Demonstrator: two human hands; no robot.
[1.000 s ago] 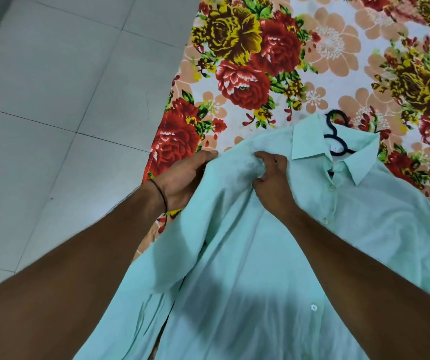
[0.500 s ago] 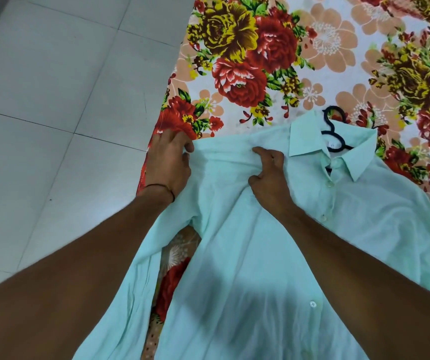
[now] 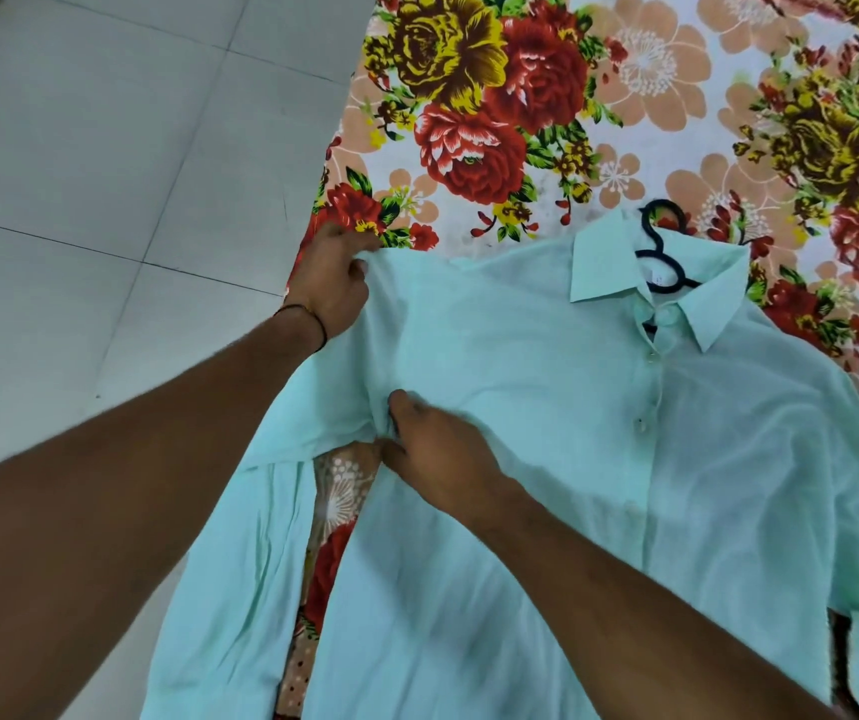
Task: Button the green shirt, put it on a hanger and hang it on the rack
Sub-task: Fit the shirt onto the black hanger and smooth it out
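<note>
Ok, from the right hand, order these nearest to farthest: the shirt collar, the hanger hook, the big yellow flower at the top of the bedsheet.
From the right hand:
1. Shirt collar, up and right.
2. Hanger hook, just beyond the collar.
3. Yellow flower, far up top.

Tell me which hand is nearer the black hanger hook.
Right. The right hand grips the shirt at the armpit, below and left of the hanger hook. The left hand holds the shoulder edge farther left, beside the bed's edge.
</note>
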